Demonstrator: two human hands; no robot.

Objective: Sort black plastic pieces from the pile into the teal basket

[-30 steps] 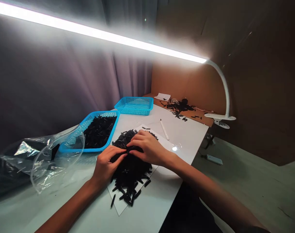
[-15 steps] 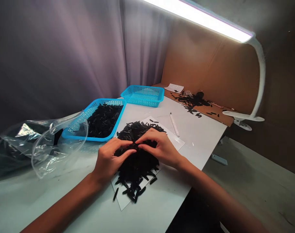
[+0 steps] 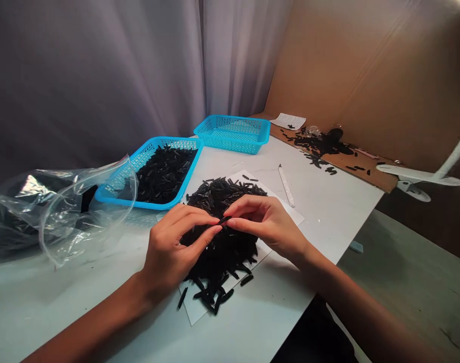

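Note:
Between the fingertips of both hands is a small, slim black piece [image 3: 224,220], its kind too small to make out. My left hand [image 3: 177,237] pinches one end with thumb and forefinger. The other end sits in the closed thumb and fingers of my right hand [image 3: 269,222]. Below them a heap of similar black pieces [image 3: 218,252] covers most of a white sheet [image 3: 194,312]. One piece [image 3: 182,298] lies just off the sheet's left edge.
A blue basket [image 3: 146,204] full of black pieces stands behind my left hand; a second blue basket [image 3: 258,148] is farther back. At left lies a clear plastic bag [image 3: 74,222]. A white pen-like tool [image 3: 286,186], scattered black pieces [image 3: 326,143] and a clamp [image 3: 414,189] are rightward.
The black piece between my fingertips shows more clearly, and my hands have drawn slightly apart. The view has tilted down and turned left, so the lamp's bright bar is out of sight.

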